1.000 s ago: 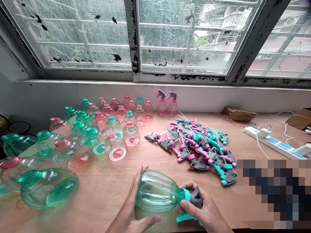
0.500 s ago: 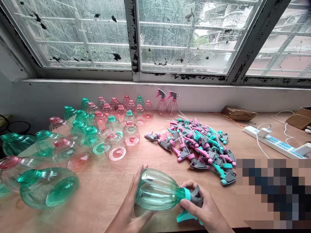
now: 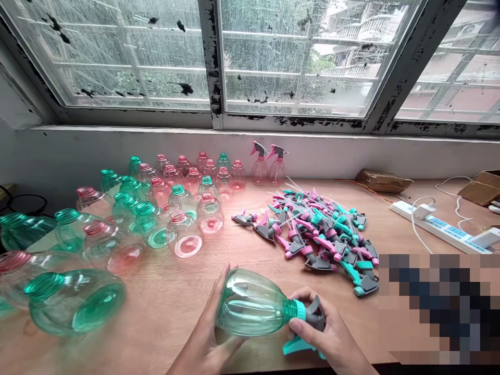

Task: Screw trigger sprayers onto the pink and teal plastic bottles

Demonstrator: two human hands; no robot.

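A clear green plastic bottle (image 3: 250, 304) lies on its side just above the wooden table's front edge. My left hand (image 3: 209, 338) cups its rounded body from below and the left. My right hand (image 3: 332, 338) is wrapped round the grey and teal trigger spray head (image 3: 310, 323) that sits on the bottle's neck. A thin dip tube shows inside the bottle.
Several open pink and green bottles (image 3: 183, 208) stand at the left and back. Two pink bottles with spray heads (image 3: 267, 164) stand by the wall. A heap of loose pink and teal spray heads (image 3: 320, 234) lies at the centre right. A power strip (image 3: 441, 226) with cables lies far right.
The bottle has turned a little in my hands and my left thumb has slid under it. The view has shifted slightly downward.
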